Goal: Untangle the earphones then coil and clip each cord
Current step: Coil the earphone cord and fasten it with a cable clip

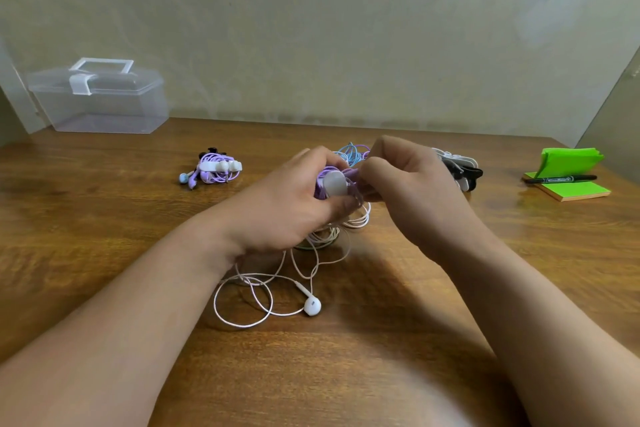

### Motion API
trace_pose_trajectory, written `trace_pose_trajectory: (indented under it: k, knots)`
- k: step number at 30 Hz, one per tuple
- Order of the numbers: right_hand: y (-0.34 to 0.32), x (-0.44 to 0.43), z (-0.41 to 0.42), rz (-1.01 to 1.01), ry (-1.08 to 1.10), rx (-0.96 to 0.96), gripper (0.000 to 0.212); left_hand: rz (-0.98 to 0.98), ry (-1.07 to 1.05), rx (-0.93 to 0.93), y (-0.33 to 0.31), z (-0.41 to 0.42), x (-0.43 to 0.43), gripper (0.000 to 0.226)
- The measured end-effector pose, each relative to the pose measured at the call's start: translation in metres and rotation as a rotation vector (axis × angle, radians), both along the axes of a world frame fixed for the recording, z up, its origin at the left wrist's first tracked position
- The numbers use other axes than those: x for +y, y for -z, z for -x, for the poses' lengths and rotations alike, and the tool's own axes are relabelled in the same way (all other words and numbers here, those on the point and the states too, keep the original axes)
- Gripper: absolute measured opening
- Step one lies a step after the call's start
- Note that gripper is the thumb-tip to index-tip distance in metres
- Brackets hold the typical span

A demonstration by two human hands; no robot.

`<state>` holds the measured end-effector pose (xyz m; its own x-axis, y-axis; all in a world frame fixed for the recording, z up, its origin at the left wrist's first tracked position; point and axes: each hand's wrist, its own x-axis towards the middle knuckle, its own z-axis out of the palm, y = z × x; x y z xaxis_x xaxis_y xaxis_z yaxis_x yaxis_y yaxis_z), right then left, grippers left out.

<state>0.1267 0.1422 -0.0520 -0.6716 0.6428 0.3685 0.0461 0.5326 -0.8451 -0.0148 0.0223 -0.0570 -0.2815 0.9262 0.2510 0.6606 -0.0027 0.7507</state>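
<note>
Left hand (294, 198) grips a coiled purple earphone cord (327, 173) bearing a white plastic clip (335, 184); right hand (412, 191) pinches its right end, above the brown wooden table (381, 357). Loose white corded earphone (312, 306) lies nearer the person, stem pointing towards the hands. Clipped purple bundle (218, 168) lies left; beige wall (311, 28) behind.

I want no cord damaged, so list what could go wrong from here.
The white cord trails from under the left hand and right hand, so the white clip may trap it with the purple coil. Pulling the coil away could also drag the white earbud and tighten its loops.
</note>
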Motion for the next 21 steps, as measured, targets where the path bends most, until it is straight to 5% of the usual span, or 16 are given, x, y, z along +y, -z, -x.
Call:
trace_pose_trajectory:
  k: [15, 21]
  knots:
    - [0.001, -0.001, 0.003, -0.037, -0.014, 0.052, 0.017, -0.162, 0.034, -0.190, 0.004, 0.005, 0.002, 0.027]
    - [0.004, 0.003, 0.003, 0.134, -0.010, 0.127, 0.020, -0.218, 0.004, -0.241, 0.009, 0.006, 0.011, 0.025]
